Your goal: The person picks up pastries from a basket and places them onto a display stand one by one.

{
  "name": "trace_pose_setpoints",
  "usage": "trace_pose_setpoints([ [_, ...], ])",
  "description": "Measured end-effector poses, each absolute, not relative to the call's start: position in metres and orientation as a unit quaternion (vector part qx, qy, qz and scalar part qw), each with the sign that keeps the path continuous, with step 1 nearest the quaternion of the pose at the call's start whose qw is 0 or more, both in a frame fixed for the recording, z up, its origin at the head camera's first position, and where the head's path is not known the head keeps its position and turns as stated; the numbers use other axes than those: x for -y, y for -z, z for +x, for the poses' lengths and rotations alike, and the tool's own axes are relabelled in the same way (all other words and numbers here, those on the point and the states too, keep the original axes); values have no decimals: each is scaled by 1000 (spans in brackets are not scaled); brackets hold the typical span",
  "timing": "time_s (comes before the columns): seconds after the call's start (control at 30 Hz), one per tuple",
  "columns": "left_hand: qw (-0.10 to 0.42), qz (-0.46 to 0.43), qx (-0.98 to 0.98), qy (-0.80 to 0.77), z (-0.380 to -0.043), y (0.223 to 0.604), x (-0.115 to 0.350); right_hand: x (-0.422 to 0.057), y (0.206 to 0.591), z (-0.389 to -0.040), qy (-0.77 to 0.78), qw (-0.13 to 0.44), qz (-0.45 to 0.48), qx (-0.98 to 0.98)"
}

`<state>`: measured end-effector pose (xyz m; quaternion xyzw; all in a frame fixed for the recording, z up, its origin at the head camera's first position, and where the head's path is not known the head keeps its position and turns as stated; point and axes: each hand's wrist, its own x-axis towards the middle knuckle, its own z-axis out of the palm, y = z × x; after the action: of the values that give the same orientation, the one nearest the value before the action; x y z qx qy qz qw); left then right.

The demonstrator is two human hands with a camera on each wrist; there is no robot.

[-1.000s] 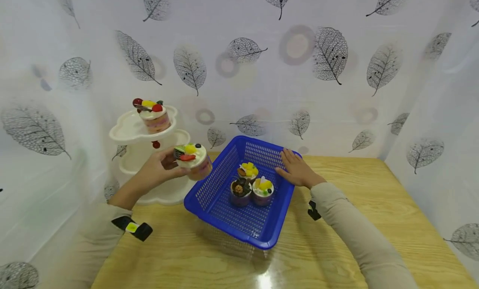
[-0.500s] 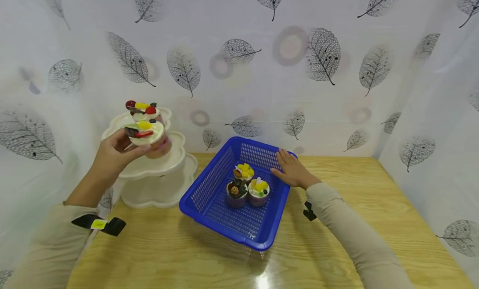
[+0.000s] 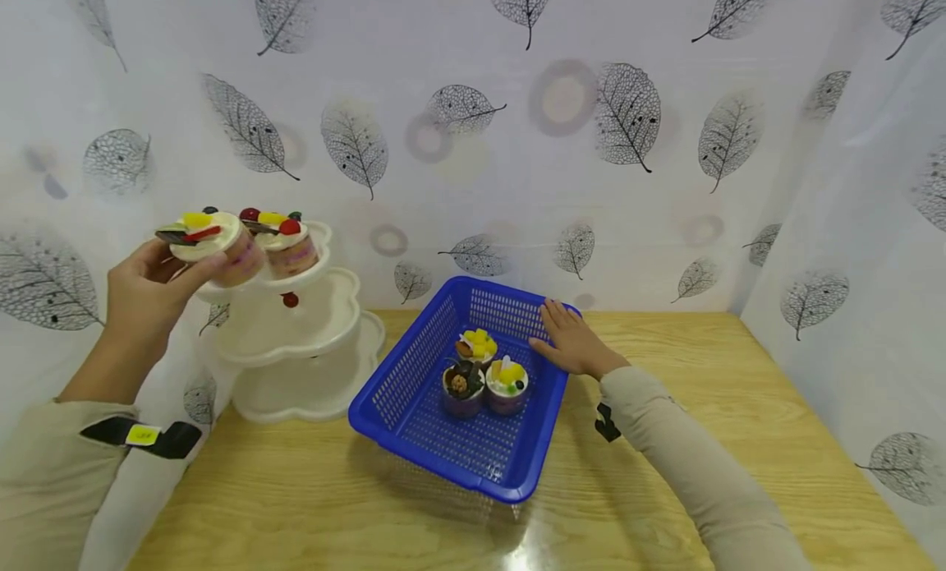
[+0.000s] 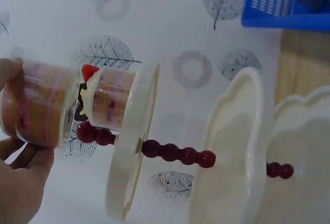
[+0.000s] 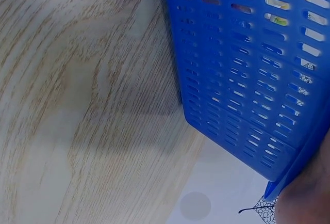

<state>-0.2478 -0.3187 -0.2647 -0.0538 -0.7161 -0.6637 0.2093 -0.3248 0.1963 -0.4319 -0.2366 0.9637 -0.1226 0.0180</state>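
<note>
In the head view my left hand (image 3: 144, 296) grips a clear dessert cup (image 3: 240, 257) with pink and tan layers, cream and fruit on top. It hovers at the upper tier of a white tiered stand (image 3: 284, 329), its base apart from the tier in the left wrist view. Another fruit-topped dessert cup (image 4: 111, 100) stands on that tier. My right hand (image 3: 575, 343) rests with straight fingers on the far right rim of a blue plastic basket (image 3: 402, 382). Inside the basket, three dessert cups sit together: one chocolate-topped (image 3: 463, 390), two yellow-fruit-topped (image 3: 507, 388).
The stand's lower tiers widen toward the wooden table (image 3: 310, 489), left of the basket. Dark red beads (image 4: 178, 153) form its post. A leaf-print curtain (image 3: 458, 177) closes off the back and both sides.
My left hand has carried the dessert cup left and up, from beside the basket to the stand's upper tier. The right hand stays on the basket rim; the head view shifted slightly.
</note>
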Motion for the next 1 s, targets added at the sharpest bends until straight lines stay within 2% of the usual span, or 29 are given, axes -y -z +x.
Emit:
trace_pose_setpoints([
  [0.17, 240, 21, 735, 634, -256, 264, 321, -197, 434, -326, 120, 17, -240, -963],
  [0.43, 239, 109, 801, 538, -268, 267, 325, -197, 434, -326, 124, 15, -237, -963],
  [0.73, 229, 153, 818, 505, -281, 272, 324, -197, 433, -324, 120, 12, -227, -966],
  [1.0, 208, 147, 827, 501, -284, 280, 326, -196, 433, -323, 124, 10, -229, -965],
])
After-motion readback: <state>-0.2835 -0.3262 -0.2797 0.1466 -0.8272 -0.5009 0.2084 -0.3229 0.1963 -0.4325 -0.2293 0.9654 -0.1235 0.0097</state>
